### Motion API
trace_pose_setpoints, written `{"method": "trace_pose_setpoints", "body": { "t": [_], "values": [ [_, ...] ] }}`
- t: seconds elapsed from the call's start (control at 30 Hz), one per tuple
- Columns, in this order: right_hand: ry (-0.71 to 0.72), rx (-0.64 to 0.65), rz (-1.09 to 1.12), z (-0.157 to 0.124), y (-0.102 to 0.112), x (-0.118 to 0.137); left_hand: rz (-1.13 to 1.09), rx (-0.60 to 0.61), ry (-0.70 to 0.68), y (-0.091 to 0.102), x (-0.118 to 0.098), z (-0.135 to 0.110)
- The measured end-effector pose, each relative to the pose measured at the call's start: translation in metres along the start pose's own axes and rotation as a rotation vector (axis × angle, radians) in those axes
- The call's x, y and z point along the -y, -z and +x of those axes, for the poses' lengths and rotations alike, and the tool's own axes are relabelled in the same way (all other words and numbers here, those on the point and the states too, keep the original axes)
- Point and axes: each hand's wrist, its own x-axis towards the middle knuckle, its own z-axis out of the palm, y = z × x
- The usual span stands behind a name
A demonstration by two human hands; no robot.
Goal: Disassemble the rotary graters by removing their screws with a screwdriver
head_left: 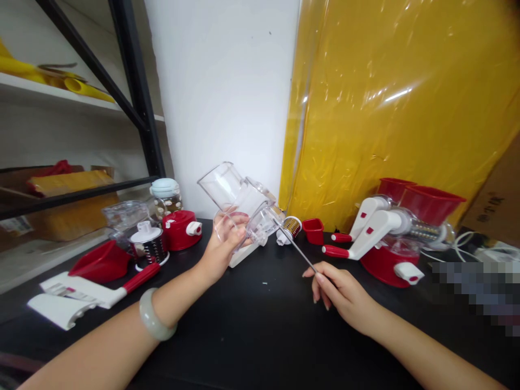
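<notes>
My left hand (227, 244) is closed around a clear plastic rotary grater housing (255, 200), held tilted above the black table. A thin metal rod (298, 252) is pinched between the thumb and fingers of my right hand (341, 292). Its far tip meets the lower right end of the housing; whether it goes inside I cannot tell. The rod's near end is hidden in my palm. Behind the housing lie a white part (246, 254), mostly covered, and a metal grater drum (291, 230) with a white end.
At left are a red hopper (99, 262), a white crank with red handle (101, 290), a black-and-white drum (148, 246) and a red base (181, 230). Assembled red-and-white graters (390, 233) stand at right. A small red pusher (313, 231) sits at the back.
</notes>
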Motion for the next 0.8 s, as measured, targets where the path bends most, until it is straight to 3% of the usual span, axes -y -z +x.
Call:
{"method": "trace_pose_setpoints", "body": {
  "t": [0.63,0.8],
  "values": [
    [-0.029,0.099,0.154,0.0028,0.0036,0.0029,0.020,0.011,-0.004,0.0030,-0.0033,0.0037],
    [-0.027,0.071,0.154,0.0030,0.0031,0.0013,0.036,0.022,-0.019,0.0038,-0.0051,0.0049]
  ]
}}
